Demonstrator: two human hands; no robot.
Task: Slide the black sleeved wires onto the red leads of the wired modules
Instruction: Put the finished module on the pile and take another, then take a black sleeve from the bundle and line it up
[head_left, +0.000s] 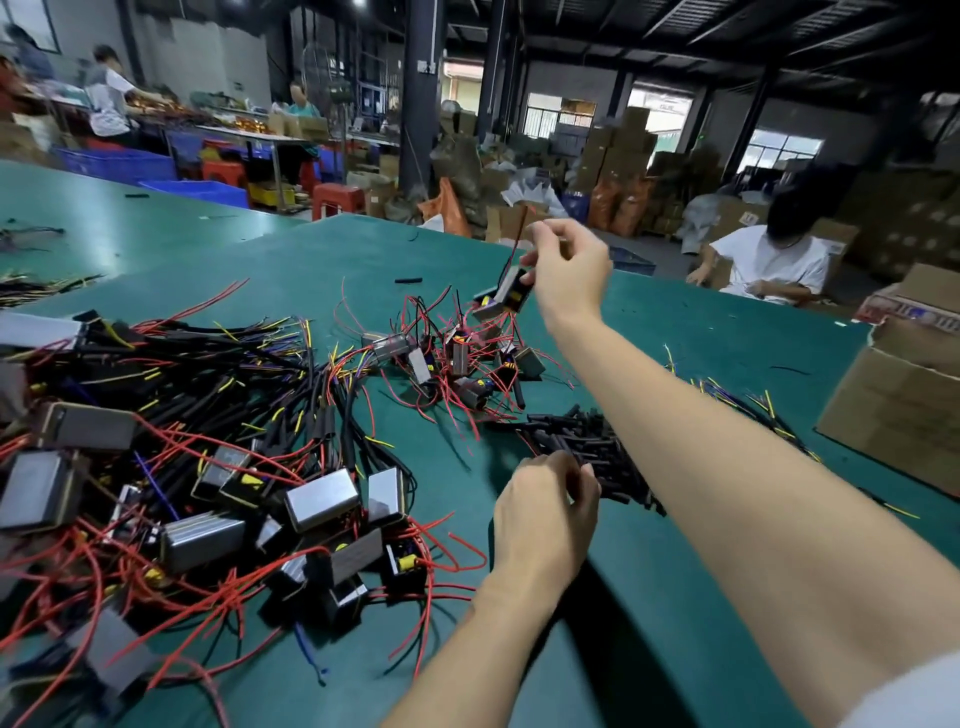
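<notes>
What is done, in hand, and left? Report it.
Done, apparently: the big pile of modules with black sleeved wires at left. In hand: the right hand lifts one module by its red lead; the left hand reaches into the black sleeves. Left: the small pile of red-leaded modules.

place: factory workshop | evidence: green worktables (156, 218), stacked cartons (623, 150), plastic crates (117, 163), seated workers (769, 260)

Your surface (649, 597) is teal green; the leads (447, 525) red, sleeves (587, 447) black, module casings (322, 499) silver-grey.
</notes>
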